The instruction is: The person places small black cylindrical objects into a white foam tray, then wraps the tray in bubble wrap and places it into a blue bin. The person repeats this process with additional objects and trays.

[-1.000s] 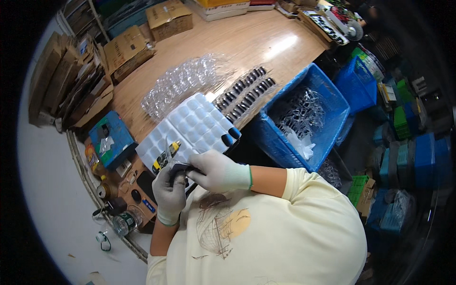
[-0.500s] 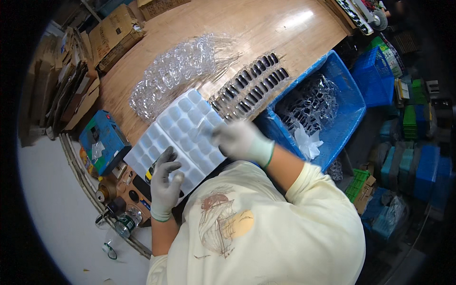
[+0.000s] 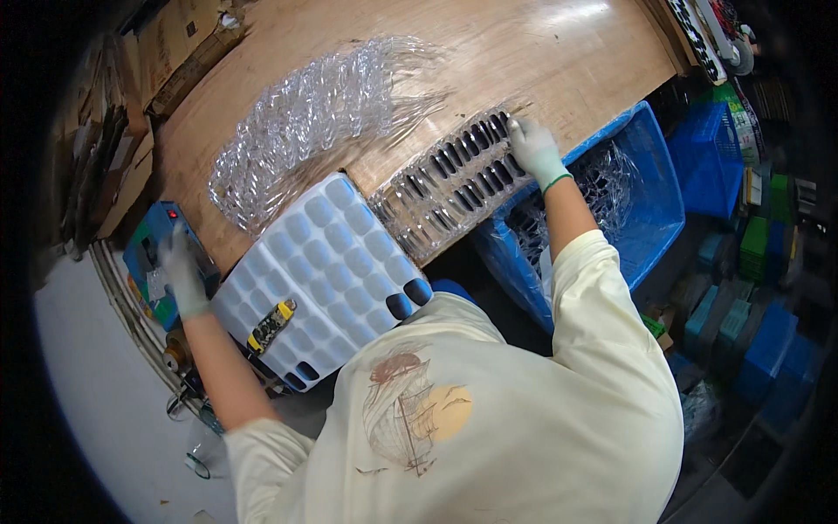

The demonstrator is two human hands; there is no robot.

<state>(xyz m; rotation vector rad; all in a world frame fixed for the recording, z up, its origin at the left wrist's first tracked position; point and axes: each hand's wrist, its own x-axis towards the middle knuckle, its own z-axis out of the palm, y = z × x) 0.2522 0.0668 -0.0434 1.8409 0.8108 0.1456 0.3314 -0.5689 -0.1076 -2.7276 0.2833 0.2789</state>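
Observation:
My gloved right hand (image 3: 534, 147) reaches to the far right end of a row of clear plastic pieces with dark ovals (image 3: 471, 144), its fingers closed on the end of the row. My gloved left hand (image 3: 182, 269), smeared by motion, is over the near side of a blue box with a red switch (image 3: 168, 213). Between my arms lies a white tray (image 3: 288, 249) with rows of oval pockets under a whitish cover. Dark ovals show uncovered at its near corners. A yellow and black utility knife (image 3: 272, 326) rests on the tray.
A long pile of clear plastic pieces (image 3: 305, 113) lies on the wooden table (image 3: 515, 52). Right of the table, a blue-lined bin (image 3: 659, 218) holds tangled clear plastic. Cardboard boxes (image 3: 179, 48) stand at the far left, with blue crates (image 3: 707, 157) on the right.
My right hand has moved from the tray to the far end of the dark-oval row. My left hand has moved left to the blue box. The knife now lies on the tray, and some dark ovals show uncovered.

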